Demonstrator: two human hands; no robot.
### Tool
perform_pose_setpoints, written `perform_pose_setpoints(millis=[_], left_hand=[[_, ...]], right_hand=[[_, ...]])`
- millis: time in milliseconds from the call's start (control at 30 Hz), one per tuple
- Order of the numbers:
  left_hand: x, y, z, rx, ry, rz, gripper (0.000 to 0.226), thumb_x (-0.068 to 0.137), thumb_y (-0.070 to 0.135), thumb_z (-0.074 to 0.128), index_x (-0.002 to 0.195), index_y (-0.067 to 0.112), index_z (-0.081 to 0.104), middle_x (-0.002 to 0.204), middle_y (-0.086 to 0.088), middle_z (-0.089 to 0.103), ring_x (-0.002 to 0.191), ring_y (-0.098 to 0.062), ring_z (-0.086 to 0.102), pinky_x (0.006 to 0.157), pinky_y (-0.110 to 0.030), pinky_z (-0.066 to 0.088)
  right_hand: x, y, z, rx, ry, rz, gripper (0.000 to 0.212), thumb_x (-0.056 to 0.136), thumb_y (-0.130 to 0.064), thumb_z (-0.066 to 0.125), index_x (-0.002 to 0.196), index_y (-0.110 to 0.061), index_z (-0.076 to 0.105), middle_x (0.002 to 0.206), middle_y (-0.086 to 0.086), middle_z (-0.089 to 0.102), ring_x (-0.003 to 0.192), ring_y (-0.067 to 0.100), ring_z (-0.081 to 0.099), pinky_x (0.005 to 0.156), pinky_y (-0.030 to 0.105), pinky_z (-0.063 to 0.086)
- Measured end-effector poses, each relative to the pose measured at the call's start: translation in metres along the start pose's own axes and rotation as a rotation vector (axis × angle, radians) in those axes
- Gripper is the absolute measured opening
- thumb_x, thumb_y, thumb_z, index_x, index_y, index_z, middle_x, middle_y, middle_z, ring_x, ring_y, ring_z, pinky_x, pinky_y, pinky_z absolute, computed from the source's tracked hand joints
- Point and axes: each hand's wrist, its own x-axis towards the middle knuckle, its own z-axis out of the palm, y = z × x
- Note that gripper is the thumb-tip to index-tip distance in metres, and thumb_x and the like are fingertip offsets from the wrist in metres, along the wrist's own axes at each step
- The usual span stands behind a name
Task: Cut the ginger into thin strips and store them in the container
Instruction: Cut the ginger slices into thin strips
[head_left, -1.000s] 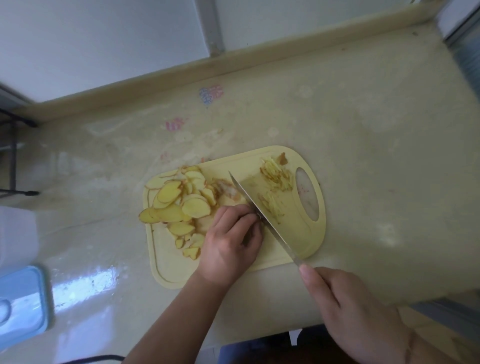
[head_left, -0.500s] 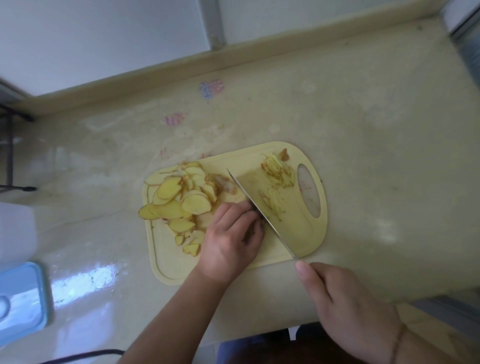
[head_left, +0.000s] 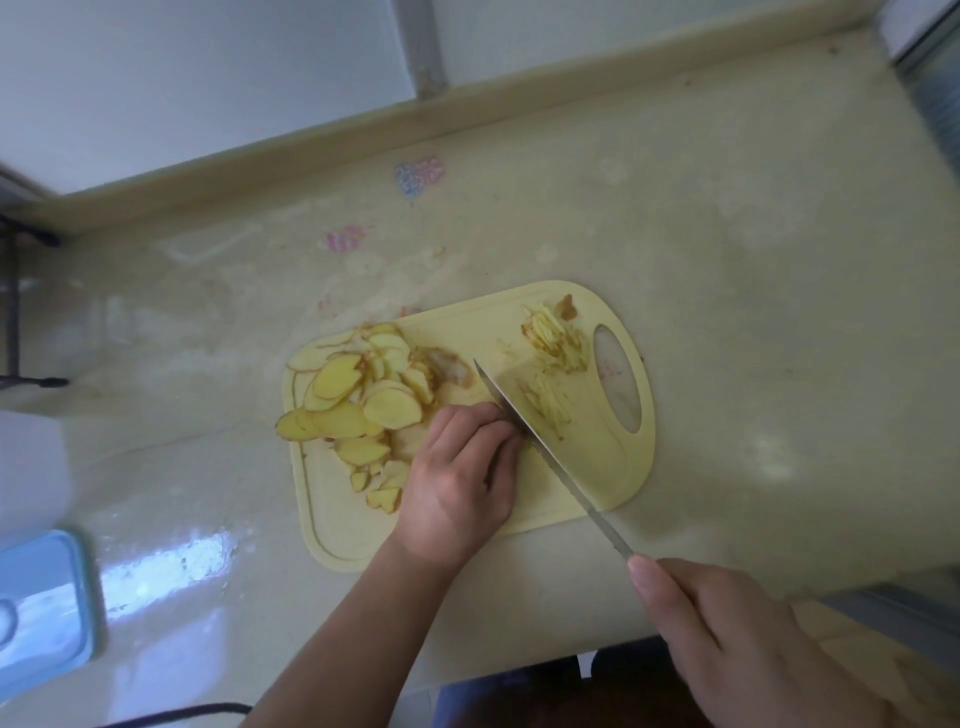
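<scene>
A pale yellow cutting board (head_left: 613, 467) lies on the counter. A heap of ginger slices (head_left: 358, 400) covers its left half. Thin ginger strips (head_left: 553, 345) lie in two small piles near the board's handle hole. My left hand (head_left: 460, 478) rests on the board with fingers curled, pressing down slices hidden under the fingertips, right against the blade. My right hand (head_left: 737, 639) grips the handle of a long knife (head_left: 540, 447), forefinger along its spine. The blade runs diagonally across the board, its edge down beside my left fingertips.
A blue-lidded container (head_left: 41, 597) sits at the left edge of the counter, with a white object (head_left: 26, 467) behind it. A black cable (head_left: 171, 712) lies along the near edge. The counter's front edge (head_left: 571, 649) runs just below my right hand.
The view has shifted slightly. The knife has drawn back toward me a little, and my left fingertips have stayed at the blade on the slices.
</scene>
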Motion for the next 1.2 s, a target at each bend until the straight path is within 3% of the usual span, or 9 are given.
perform_pose_setpoints(millis=[67,100,167,300,467,633,1033,1200], left_hand=[[-0.001,-0.002,0.0,-0.009,-0.005,0.001,0.009,0.092,0.0,0.067,0.091,-0.004,0.075,0.097,-0.012,0.071,0.084,-0.027,0.065,0.08,-0.029,0.052],[-0.002,-0.001,0.001,-0.006,0.002,-0.001,0.009,0.092,0.0,0.067,0.091,-0.004,0.075,0.096,-0.012,0.071,0.084,-0.027,0.065,0.08,-0.029,0.052],[0.0,-0.001,0.001,0.002,0.005,0.0,0.008,0.091,-0.001,0.068,0.09,-0.004,0.075,0.095,-0.012,0.071,0.084,-0.027,0.065,0.08,-0.03,0.052],[-0.002,0.001,0.0,-0.002,0.006,-0.006,0.006,0.091,-0.002,0.069,0.089,-0.004,0.074,0.095,-0.012,0.07,0.086,-0.027,0.066,0.078,-0.033,0.054],[-0.004,0.003,0.0,0.028,0.003,0.037,0.006,0.09,-0.005,0.068,0.089,-0.006,0.074,0.094,-0.014,0.069,0.089,-0.03,0.066,0.079,-0.04,0.055],[-0.004,0.006,-0.001,0.062,0.002,0.035,0.005,0.089,-0.003,0.071,0.09,-0.005,0.075,0.096,-0.014,0.07,0.091,-0.029,0.064,0.082,-0.041,0.055],[0.0,0.006,-0.004,0.02,-0.046,-0.008,0.011,0.092,0.0,0.064,0.092,-0.004,0.075,0.098,-0.012,0.071,0.09,-0.026,0.067,0.08,-0.037,0.054],[0.001,0.006,-0.005,0.0,-0.044,-0.02,0.009,0.091,-0.002,0.067,0.091,-0.004,0.075,0.098,-0.012,0.072,0.088,-0.026,0.068,0.079,-0.037,0.055]], right_hand=[[0.003,-0.001,0.005,-0.027,0.001,-0.014,0.103,0.067,-0.083,0.004,0.096,-0.008,0.068,0.084,0.008,0.068,0.086,0.011,0.057,0.066,0.014,0.038],[0.005,-0.002,0.006,0.007,0.0,-0.022,0.107,0.067,-0.088,0.0,0.091,-0.008,0.067,0.079,0.009,0.067,0.088,0.006,0.056,0.067,0.012,0.038],[0.006,-0.003,0.008,0.031,-0.002,-0.07,0.109,0.064,-0.097,0.0,0.077,-0.008,0.062,0.067,0.01,0.059,0.079,0.0,0.057,0.067,0.012,0.04],[0.009,0.008,0.009,0.064,-0.005,-0.082,0.077,0.08,-0.074,0.015,0.066,-0.007,0.05,0.056,0.003,0.052,0.065,0.018,0.056,0.064,0.03,0.04],[0.02,0.016,-0.002,0.118,-0.003,-0.153,0.083,0.069,-0.096,0.011,0.071,-0.023,0.05,0.05,-0.003,0.049,0.052,0.011,0.048,0.056,0.026,0.037],[0.016,0.014,-0.004,0.106,-0.017,-0.147,0.082,0.071,-0.092,0.018,0.068,-0.014,0.045,0.05,0.001,0.046,0.05,0.008,0.044,0.06,0.035,0.041],[0.004,0.012,-0.003,0.054,-0.051,-0.119,0.097,0.06,-0.101,0.005,0.074,-0.015,0.049,0.065,0.011,0.056,0.058,0.019,0.054,0.059,0.031,0.04],[0.009,0.005,0.003,0.05,-0.075,-0.069,0.091,0.071,-0.087,0.005,0.069,-0.012,0.057,0.058,0.005,0.056,0.061,0.008,0.056,0.065,0.02,0.043]])
